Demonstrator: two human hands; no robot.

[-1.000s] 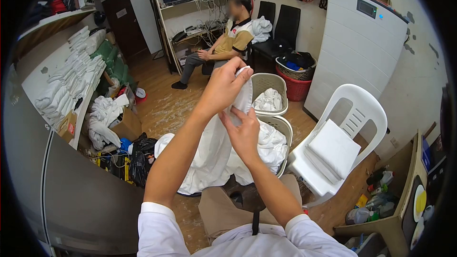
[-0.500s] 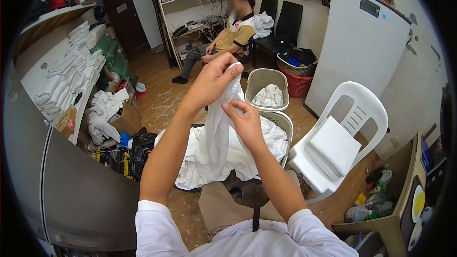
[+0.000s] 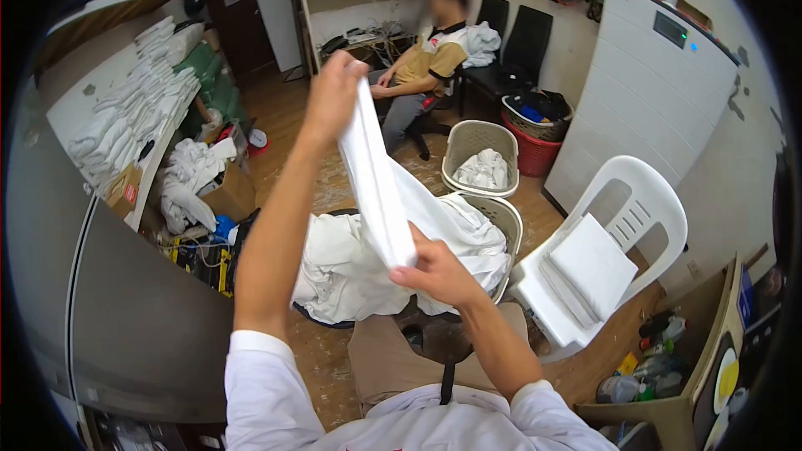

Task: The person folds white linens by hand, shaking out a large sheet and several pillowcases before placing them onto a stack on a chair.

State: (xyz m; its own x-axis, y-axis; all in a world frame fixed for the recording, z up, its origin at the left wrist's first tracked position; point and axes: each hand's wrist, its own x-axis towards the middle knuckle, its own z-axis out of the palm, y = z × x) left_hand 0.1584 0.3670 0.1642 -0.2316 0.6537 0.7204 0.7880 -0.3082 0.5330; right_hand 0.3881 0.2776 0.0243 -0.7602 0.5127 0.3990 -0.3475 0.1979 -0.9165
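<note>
A white cloth [image 3: 374, 179] is stretched as a folded strip between my two hands. My left hand [image 3: 334, 96], raised high, is closed on its upper end. Lower and to the right, my right hand [image 3: 439, 273] pinches the other end between thumb and fingers. Part of the cloth hangs behind the strip over a heap of white fabric [image 3: 334, 263] in front of my lap. A light plastic basket [image 3: 511, 230] stands under the right side of the heap.
Folded white squares [image 3: 591, 271] lie on a white plastic chair [image 3: 535, 284] at right. Beyond are another basket [image 3: 458, 146] with white cloth and a seated person [image 3: 426, 58]. Shelves of folded linen [image 3: 125, 129] stand at left, a tall white cabinet [image 3: 635, 83] at back right.
My left hand has moved up and left, my right hand down, drawing the cloth out between them. The seated person has shifted posture, and the view has turned slightly.
</note>
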